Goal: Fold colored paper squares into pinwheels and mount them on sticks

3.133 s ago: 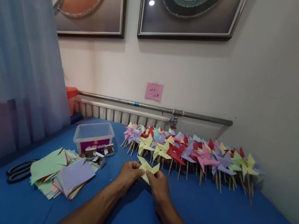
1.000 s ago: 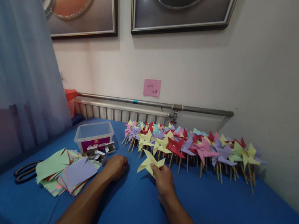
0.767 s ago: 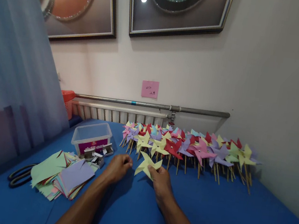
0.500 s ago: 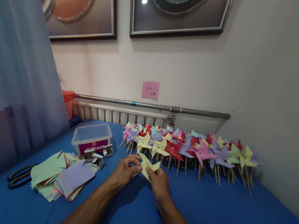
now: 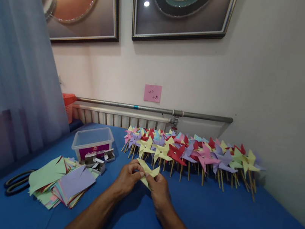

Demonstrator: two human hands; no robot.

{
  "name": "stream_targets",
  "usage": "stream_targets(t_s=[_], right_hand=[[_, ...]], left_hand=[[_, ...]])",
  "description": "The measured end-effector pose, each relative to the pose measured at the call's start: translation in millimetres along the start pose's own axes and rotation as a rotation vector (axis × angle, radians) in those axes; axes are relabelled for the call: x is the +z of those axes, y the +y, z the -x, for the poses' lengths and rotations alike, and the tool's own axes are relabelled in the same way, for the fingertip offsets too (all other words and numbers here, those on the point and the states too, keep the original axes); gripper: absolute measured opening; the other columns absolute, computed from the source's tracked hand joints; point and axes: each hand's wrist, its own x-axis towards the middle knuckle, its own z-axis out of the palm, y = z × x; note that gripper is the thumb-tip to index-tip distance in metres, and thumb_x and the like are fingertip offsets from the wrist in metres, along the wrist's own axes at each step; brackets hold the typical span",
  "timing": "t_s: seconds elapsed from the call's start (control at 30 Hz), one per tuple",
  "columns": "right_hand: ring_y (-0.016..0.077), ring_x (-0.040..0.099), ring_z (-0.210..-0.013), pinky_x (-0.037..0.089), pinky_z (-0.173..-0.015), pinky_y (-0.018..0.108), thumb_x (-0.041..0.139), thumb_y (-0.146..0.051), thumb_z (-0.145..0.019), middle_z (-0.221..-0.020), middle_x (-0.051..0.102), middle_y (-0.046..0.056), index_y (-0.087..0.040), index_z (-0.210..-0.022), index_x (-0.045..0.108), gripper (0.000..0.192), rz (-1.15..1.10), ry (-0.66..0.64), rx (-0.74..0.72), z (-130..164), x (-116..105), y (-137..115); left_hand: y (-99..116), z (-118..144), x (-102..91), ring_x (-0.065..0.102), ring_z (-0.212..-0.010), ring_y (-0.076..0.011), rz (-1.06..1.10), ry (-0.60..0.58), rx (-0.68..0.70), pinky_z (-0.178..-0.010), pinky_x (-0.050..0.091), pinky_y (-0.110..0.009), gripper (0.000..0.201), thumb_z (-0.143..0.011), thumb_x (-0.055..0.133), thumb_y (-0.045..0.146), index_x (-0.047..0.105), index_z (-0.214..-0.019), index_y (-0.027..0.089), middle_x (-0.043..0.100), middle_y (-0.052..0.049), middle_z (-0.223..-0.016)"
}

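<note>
Between my two hands is a pale yellow paper pinwheel (image 5: 147, 170), partly folded, held above the blue tabletop. My left hand (image 5: 128, 178) pinches its left side between thumb and fingers. My right hand (image 5: 159, 192) is closed on the right side, with the thumb pressed near the middle of the paper. Fingers cover part of the folds, and no stick shows on this piece. Just beyond my hands stand rows of finished paper pinwheels (image 5: 175, 153) on thin wooden sticks, in yellow, red, pink, purple and green.
Left of my hands lie stacked cut paper sheets (image 5: 76, 181) and black-handled scissors (image 5: 17, 182). Behind them are small open boxes (image 5: 99, 166) and a clear plastic tub (image 5: 93, 136). A red basket (image 5: 69, 106) and a metal pipe (image 5: 153, 109) are at the wall. A curtain (image 5: 21, 52) hangs left.
The yellow pinwheel has turned and tilted in my hands, and another of its corners is bent inward. Both hands have shifted slightly and stay closed on the paper.
</note>
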Motion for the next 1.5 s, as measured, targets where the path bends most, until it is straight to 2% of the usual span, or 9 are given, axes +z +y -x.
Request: stream_targets(t_s=[0.17,0.37,0.57,0.73,1.0,1.17,1.5], right_hand=[[0.0246,0.069,-0.074,0.049,-0.060,0.029,0.077,-0.045,-0.064,-0.083,0.079,0.006,-0.017,-0.089,0.075,0.037,-0.028,-0.023,0.014,-0.5,-0.3,0.3],[0.0242,0.068,-0.073,0.050,-0.061,0.030,0.077,-0.045,-0.066,-0.086,0.079,0.007,-0.016,-0.091,0.077,0.038,0.008,-0.013,-0.011,-0.4,-2.1,-0.1],[0.0243,0.068,-0.072,0.050,-0.062,0.031,0.077,-0.043,-0.067,-0.081,0.079,0.006,-0.016,-0.087,0.077,0.033,0.093,-0.017,-0.030,-0.6,-3.2,-0.7],[0.0240,0.068,-0.073,0.051,-0.066,0.031,0.078,-0.045,-0.066,-0.082,0.079,0.006,-0.017,-0.087,0.076,0.034,0.067,-0.040,-0.039,-0.4,-2.8,-2.6],[0.0212,0.064,-0.066,0.047,-0.061,0.029,0.075,-0.042,-0.068,-0.071,0.073,0.003,-0.018,-0.081,0.073,0.027,0.093,-0.020,-0.064,-1.2,-5.7,1.4],[0.0211,0.063,-0.068,0.047,-0.062,0.029,0.076,-0.046,-0.070,-0.074,0.074,0.004,-0.016,-0.085,0.075,0.033,0.082,-0.073,-0.060,-0.1,-7.4,0.1],[0.0211,0.063,-0.066,0.047,-0.061,0.029,0.080,-0.052,-0.066,-0.076,0.076,0.004,-0.018,-0.085,0.076,0.039,0.060,-0.081,-0.055,1.3,-4.4,-3.4]], left_hand=[[-3.6,-1.2,-1.7,0.052,-0.069,-0.0110,0.009,0.007,-0.003,-0.062,0.041,-0.023,0.018,-0.072,0.067,0.029,0.059,-0.065,0.015,0.057,-0.002,-0.085],[-3.8,1.3,0.4,0.037,-0.051,-0.0084,-0.015,0.010,-0.111,-0.051,0.029,-0.023,0.019,-0.073,0.066,0.032,0.057,-0.068,0.017,0.045,0.006,-0.056],[5.9,4.8,1.8,0.044,-0.056,-0.0098,-0.156,0.063,-0.099,-0.054,0.031,-0.023,0.015,-0.075,0.065,0.028,0.059,-0.068,0.016,0.053,0.004,-0.059],[4.9,5.9,2.0,0.048,-0.061,-0.0118,-0.234,0.067,-0.057,-0.059,0.036,-0.024,0.010,-0.078,0.059,0.024,0.059,-0.069,0.017,0.056,0.003,-0.062],[4.2,5.2,1.8,0.047,-0.059,-0.0117,-0.226,0.049,-0.051,-0.058,0.034,-0.024,0.009,-0.076,0.058,0.023,0.057,-0.069,0.018,0.054,0.003,-0.061],[1.0,4.2,1.5,0.046,-0.059,-0.0112,-0.191,0.054,-0.054,-0.059,0.035,-0.023,0.008,-0.077,0.059,0.022,0.057,-0.069,0.018,0.054,0.004,-0.061],[4.9,4.6,2.1,0.051,-0.060,-0.0119,-0.225,0.084,-0.068,-0.060,0.037,-0.023,0.006,-0.075,0.060,0.018,0.059,-0.068,0.018,0.058,0.004,-0.062]])
